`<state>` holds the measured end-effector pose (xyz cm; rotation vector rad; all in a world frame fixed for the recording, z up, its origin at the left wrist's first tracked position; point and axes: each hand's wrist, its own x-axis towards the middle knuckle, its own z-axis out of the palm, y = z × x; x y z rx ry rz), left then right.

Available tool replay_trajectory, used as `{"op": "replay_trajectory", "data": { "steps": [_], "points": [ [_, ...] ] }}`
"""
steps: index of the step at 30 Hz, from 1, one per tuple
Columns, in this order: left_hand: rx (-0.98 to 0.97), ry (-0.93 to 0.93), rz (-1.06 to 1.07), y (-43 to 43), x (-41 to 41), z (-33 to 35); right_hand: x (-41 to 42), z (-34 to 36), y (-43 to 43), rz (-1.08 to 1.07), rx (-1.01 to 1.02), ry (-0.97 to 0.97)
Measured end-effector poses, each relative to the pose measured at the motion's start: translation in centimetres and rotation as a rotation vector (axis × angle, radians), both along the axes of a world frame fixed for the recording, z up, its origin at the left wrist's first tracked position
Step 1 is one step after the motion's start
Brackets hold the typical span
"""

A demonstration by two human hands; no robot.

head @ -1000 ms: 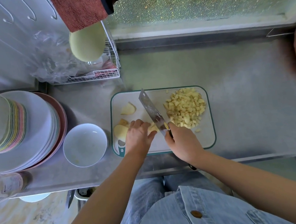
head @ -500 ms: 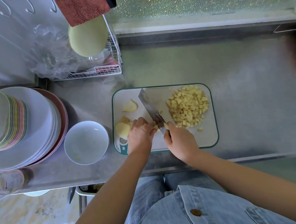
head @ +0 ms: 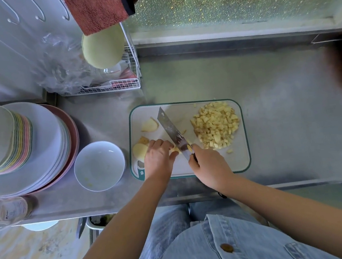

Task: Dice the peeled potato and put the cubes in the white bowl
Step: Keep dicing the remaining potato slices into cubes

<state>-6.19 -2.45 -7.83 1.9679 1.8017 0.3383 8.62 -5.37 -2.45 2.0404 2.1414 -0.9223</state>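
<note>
Still mid-dice, knife (head: 173, 132) gripped in right hand (head: 210, 167) and nudged closer to left hand (head: 158, 157) clawed over the potato chunk (head: 175, 149) at the cutting board's (head: 238, 160) front-left corner, cube pile (head: 215, 125) waiting near its right edge, white bowl (head: 98, 167) unfilled.

bare counter (head: 276, 81) right, plate stack (head: 48, 145) left

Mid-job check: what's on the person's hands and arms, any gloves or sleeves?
No gloves on the left hand or right hand; both forearms show no sleeve. No ring or watch is visible. Below, a light blue denim shirt with a brown button.
</note>
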Motion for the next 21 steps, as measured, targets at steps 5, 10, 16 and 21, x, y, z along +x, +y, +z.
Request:
{"op": "replay_trajectory", "data": {
  "steps": [5, 10, 16, 21],
  "points": [
    [0.006, -0.021, 0.023, 0.1, 0.1, -0.2, -0.2, -0.8, -0.2, -0.006, -0.016, -0.044],
    [-0.001, -0.034, 0.020, 0.2, 0.1, -0.3, -0.6, -1.6, -0.2, -0.014, -0.006, -0.071],
    [0.054, 0.003, -0.048, 0.1, -0.4, 0.0, -0.6, -1.7, 0.8, -0.076, 0.032, 0.026],
    [0.115, 0.012, -0.044, -0.1, -0.9, 0.2, 0.0, -0.7, 0.5, -0.083, 0.052, 0.067]
  ]
}}
